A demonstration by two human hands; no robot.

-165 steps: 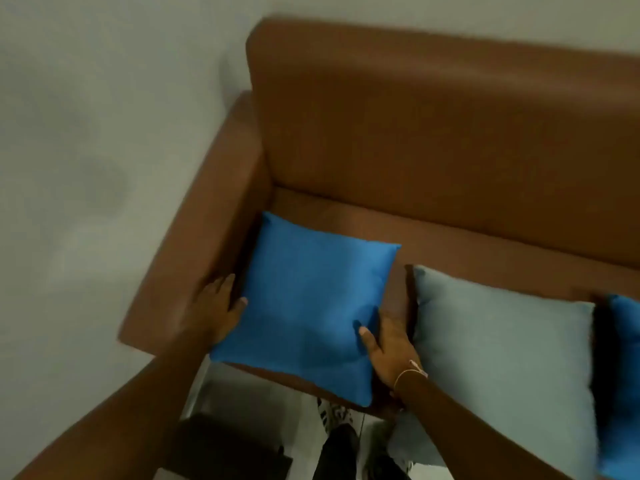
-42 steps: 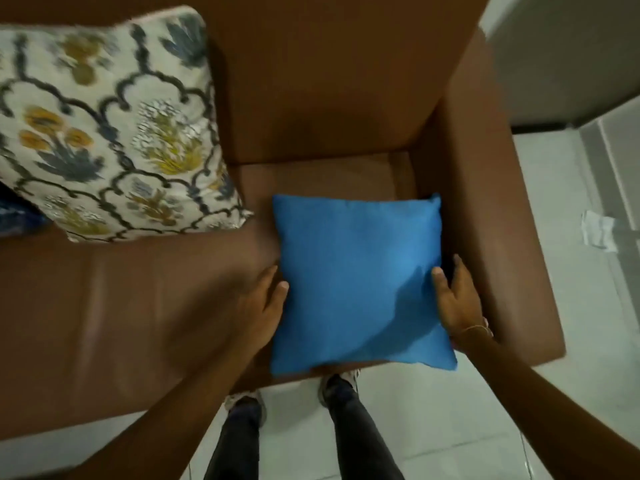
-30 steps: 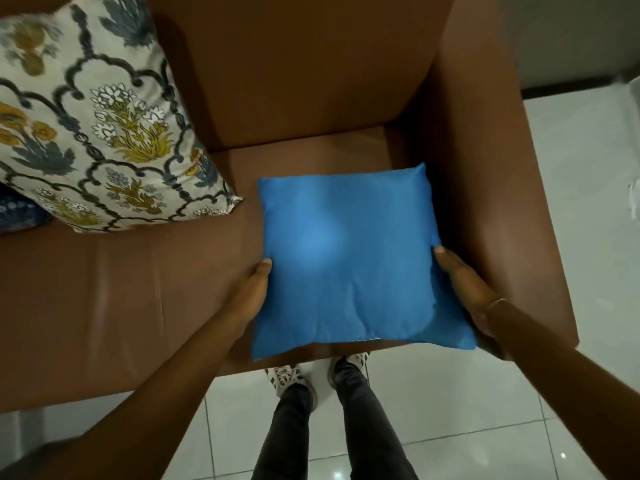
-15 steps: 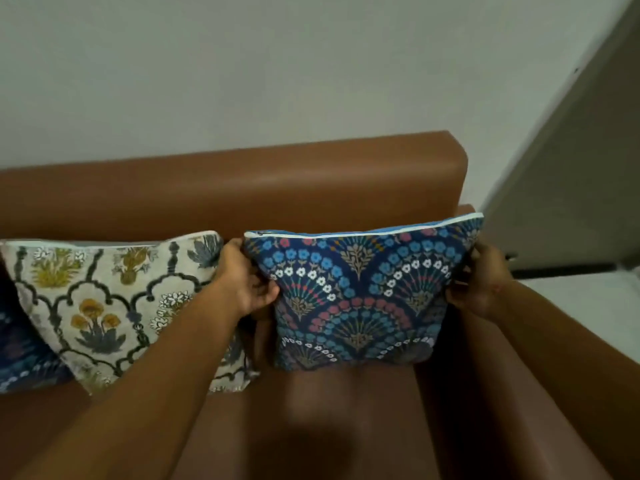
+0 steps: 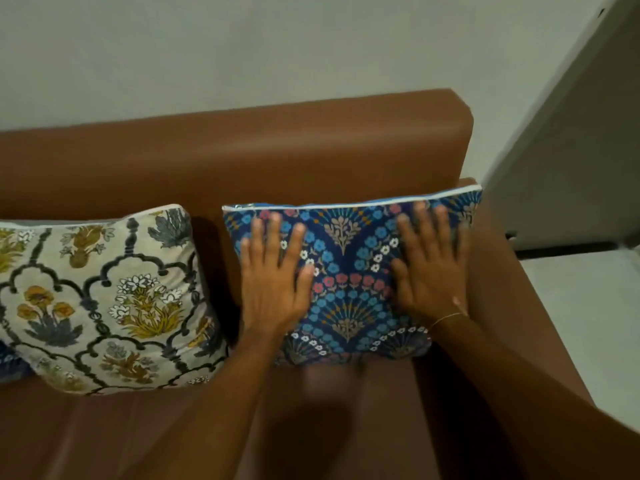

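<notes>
Brown leather covers the sofa that stands against a plain pale wall, and at its right-hand end a blue patterned cushion stands upright on the seat, leaning back against the backrest and tucked into the corner by the armrest. Its face shows fan shapes with small blue, red and white flowers, and a light piped seam runs along its top edge.

Both of the person's arms reach forward from the lower edge of the view and end flat on the front of that cushion. The left hand lies on the cushion's left half, palm down, its fingers straight and slightly spread, the tips just below the top seam and the thumb pointing inward toward the middle. The right hand lies on the right half in the same way, with straight fingers reaching up close to the top seam; they look a little blurred. Neither hand curls round anything: both are flat and open, pressing on the fabric. A thin bracelet circles the right wrist.

Just to the left, a cream floral cushion with dark scalloped lines and yellow flowers also leans on the backrest, with a narrow gap of shadow between the two cushions. A sliver of another dark blue cushion peeks out at the far left edge. Beyond the armrest there is a grey panel and pale floor.
</notes>
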